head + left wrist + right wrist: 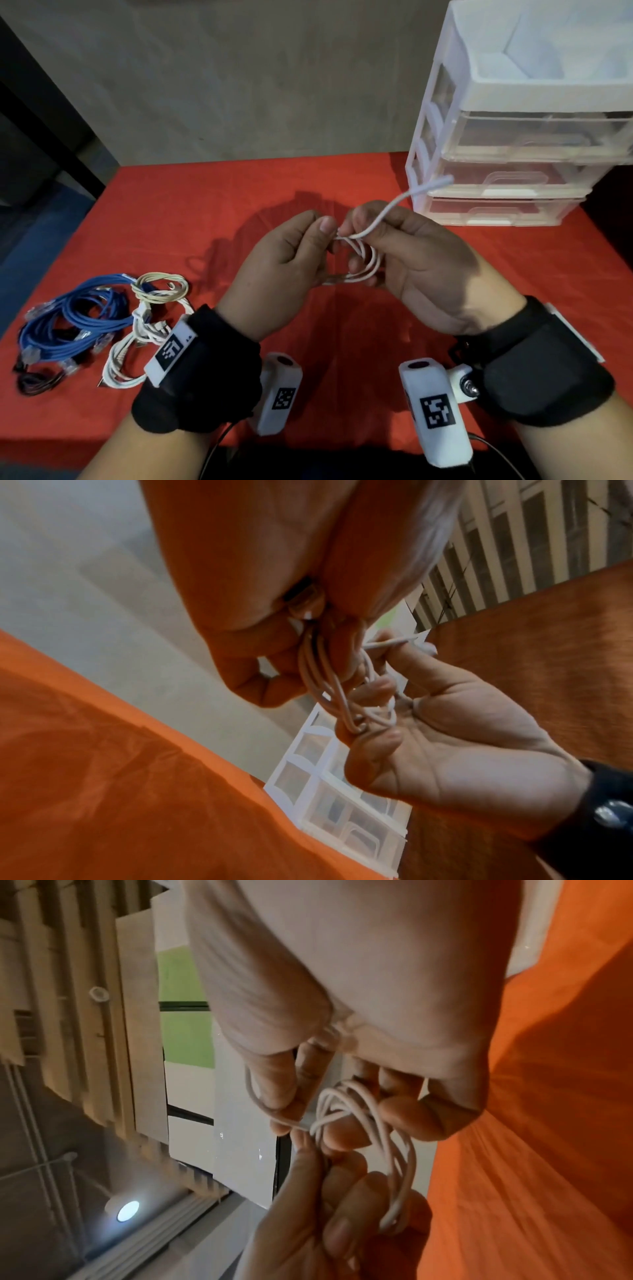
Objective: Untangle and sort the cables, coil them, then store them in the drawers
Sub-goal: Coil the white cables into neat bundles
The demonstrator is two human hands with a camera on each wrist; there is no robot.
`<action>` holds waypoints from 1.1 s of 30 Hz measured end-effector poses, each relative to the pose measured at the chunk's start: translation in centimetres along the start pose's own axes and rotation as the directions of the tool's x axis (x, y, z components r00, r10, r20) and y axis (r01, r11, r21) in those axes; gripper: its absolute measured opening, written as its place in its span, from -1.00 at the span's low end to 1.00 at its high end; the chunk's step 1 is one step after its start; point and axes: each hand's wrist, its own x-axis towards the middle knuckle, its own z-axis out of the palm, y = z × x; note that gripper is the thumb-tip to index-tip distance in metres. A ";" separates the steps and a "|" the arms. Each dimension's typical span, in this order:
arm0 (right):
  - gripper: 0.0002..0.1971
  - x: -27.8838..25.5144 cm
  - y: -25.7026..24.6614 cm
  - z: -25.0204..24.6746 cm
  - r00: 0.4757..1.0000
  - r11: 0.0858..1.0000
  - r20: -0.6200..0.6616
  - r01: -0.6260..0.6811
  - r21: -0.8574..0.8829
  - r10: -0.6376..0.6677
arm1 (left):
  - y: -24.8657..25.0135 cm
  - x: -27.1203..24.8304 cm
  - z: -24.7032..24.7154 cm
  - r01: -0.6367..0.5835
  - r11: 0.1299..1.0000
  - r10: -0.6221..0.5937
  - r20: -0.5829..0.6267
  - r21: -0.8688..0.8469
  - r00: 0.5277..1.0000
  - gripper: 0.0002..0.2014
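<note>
The red tablecloth [239, 192] covers the whole work surface and serves as the backdrop against which every pale cable shows clearly. On it, the white drawer unit [442, 113] stands at the far right corner, its clear drawers facing the person, probably so a finished coil can go straight in with a short reach. Well to the left of the drawer unit, near the cloth's left edge, lies the heap not yet dealt with: the blue cables [68, 318] in loose loops, and just right of them the cream and white cables [150, 308], crossing one another and apparently unsorted.

Between that heap and the drawer unit, held above the cloth, is the white cable [363, 263] being coiled. The left hand [281, 270] pinches the top of the coil between thumb and forefinger, which keeps the loops gathered at one point. The right hand [421, 270] curls around the far side of the loops, its fingers threaded through them in the left wrist view, while the free end with its plug [435, 181] sticks up toward the drawer unit. That loose tail looks ready to be wrapped round the bundle to bind it.
</note>
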 end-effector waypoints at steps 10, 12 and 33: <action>-0.64 0.4 0.6 0.0 0.981 0.878 -0.035 0.157 -0.452 -0.193 | 0.4 -0.1 0.8 0.154 0.933 -0.156 0.020 -0.326 0.988 -0.54; -0.79 0.4 0.7 0.0 0.971 0.796 -0.014 0.187 -0.576 -0.238 | 0.3 -0.1 1.2 0.164 0.938 -0.177 -0.013 -0.306 0.984 -0.55; -0.91 -0.3 -1.1 0.5 0.998 0.960 -0.045 0.034 -0.279 -0.048 | 2.1 -0.2 -0.1 0.264 0.805 -0.223 0.141 -0.532 0.965 -0.67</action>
